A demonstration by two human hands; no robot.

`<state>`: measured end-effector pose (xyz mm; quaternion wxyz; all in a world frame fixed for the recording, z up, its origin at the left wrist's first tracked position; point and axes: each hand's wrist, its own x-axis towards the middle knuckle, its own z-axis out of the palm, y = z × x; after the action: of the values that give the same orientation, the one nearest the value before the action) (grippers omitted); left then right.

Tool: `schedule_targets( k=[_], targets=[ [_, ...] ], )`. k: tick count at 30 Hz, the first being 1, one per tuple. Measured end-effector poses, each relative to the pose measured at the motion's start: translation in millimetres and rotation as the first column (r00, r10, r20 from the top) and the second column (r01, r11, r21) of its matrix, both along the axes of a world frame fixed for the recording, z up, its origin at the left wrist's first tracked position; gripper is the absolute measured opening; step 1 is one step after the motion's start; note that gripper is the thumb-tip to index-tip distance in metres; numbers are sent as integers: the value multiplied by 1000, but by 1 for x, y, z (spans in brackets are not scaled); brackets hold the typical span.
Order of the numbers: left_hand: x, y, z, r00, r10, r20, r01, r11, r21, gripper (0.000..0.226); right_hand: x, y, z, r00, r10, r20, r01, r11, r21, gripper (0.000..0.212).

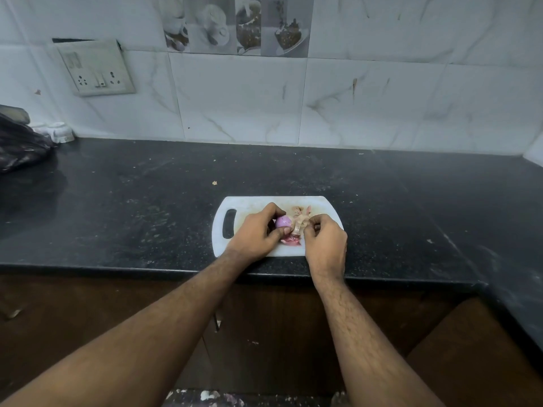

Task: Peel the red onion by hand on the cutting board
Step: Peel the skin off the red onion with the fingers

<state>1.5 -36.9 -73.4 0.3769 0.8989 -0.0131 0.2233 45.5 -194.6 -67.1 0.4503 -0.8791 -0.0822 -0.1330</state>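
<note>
A white cutting board [252,204] lay near the front edge of a dark speckled surface [147,201], its handle slot toward the left. Over the board, the left hand [254,233] gripped a small red onion [283,222], fingers curled over the top and thumb pressed against its near side; the purple, glossy flesh showed between them. The right hand [324,240] sat just beside it, its fingers curled and pinching a strip of pale, papery skin [299,223] that hung between the two hands. Whether that strip remained attached to the onion could not be told. Below it, on the board, lay a small heap of pinkish peel [291,240], and more dry scraps [302,210] rested toward the board's far edge. Both forearms reached in from the bottom of the view.

Behind the surface rose a wall of white marbled tiles [352,98] with a switch and socket plate [95,69] at the left. A dark plastic bag [20,142] sat at the far left, with a small white object [60,132] just beside it.
</note>
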Motion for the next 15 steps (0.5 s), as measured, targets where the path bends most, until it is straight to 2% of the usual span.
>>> schedule_targets(
  k=[4, 7, 9, 12, 15],
  targets=[
    [-1, -2, 2, 1000, -18, 12, 18, 999, 30, 33, -4, -3, 2, 992, 82, 97, -85, 996, 26, 37],
    [-1, -1, 3, 999, -31, 16, 30, 998, 51, 37, -6, -4, 2, 970, 201, 133, -205, 979, 15, 29],
    [0, -2, 3, 999, -35, 18, 34, 998, 60, 41, -4, -4, 0, 966, 240, 97, -241, 970, 5, 21],
    [1, -3, 2, 1000, -3, -4, 3, 999, 51, 54, 0, -5, -2, 972, 230, 46, -233, 970, 75, 13],
    [2, -2, 1, 1000, 5, 27, -7, 996, 90, 49, 2, -5, -4, 974, 226, 22, -227, 972, 67, 11]
  ],
)
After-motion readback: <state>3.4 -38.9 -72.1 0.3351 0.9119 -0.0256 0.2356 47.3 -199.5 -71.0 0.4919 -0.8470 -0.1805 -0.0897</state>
